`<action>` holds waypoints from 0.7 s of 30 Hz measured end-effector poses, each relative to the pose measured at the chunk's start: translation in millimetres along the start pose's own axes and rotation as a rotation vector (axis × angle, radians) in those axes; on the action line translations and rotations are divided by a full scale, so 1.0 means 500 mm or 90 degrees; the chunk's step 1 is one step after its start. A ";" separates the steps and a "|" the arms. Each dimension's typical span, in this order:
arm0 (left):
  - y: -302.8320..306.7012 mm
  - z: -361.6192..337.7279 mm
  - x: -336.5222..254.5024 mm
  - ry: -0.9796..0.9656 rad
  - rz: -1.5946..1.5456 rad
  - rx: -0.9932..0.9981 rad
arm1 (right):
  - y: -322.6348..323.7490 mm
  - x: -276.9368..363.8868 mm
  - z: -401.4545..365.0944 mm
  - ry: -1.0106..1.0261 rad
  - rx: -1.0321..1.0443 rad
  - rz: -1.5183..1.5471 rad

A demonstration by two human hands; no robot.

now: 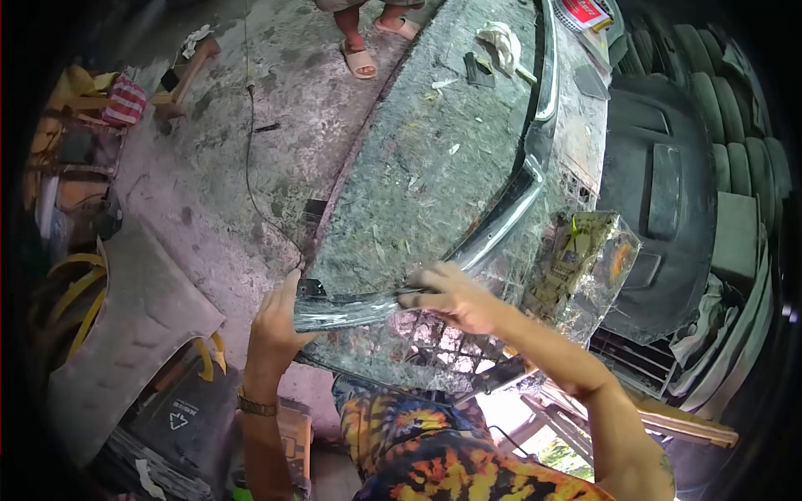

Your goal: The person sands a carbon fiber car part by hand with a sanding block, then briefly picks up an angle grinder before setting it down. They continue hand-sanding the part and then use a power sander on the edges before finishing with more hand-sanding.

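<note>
A long, glossy black curved part (501, 219) lies along the right and near edges of a dusty, stained work surface (401, 184). My left hand (274, 321), with a watch on its wrist, grips the part's near-left end, fingers up over the edge. Farther right, my right hand (451, 296) rests over the same part, its fingers bent and slightly blurred; whether they clasp it I cannot make out. Beyond, a white glove-like cloth (501, 46) and a small dark piece (479, 70) lie on the surface.
A person's sandalled feet (361, 63) stand beyond the surface. A plastic-wrapped box (585, 263) is at the right, near a large black panel (656, 200). At the left lies a grey panel (134, 321). A thin cable (249, 159) runs along the floor.
</note>
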State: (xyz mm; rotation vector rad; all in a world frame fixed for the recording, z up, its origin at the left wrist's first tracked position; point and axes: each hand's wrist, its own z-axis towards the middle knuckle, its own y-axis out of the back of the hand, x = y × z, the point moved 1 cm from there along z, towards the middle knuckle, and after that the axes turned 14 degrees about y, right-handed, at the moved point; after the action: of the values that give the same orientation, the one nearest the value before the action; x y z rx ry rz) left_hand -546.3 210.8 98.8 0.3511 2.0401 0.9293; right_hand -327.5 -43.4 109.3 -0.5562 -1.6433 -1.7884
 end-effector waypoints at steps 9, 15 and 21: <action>-0.009 0.002 0.013 -0.053 -0.015 -0.009 | -0.005 0.008 0.027 -0.015 0.042 0.024; -0.013 0.002 0.026 -0.020 -0.015 0.018 | -0.040 0.015 0.074 0.042 0.003 0.067; -0.015 -0.004 0.023 0.023 -0.001 0.040 | -0.059 0.024 0.120 0.050 -0.006 0.039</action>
State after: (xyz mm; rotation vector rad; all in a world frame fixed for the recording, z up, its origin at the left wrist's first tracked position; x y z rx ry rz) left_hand -554.1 210.9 87.5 0.3691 2.1055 0.8788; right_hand -363.1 14.3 104.3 -0.5285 -1.5493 -1.7529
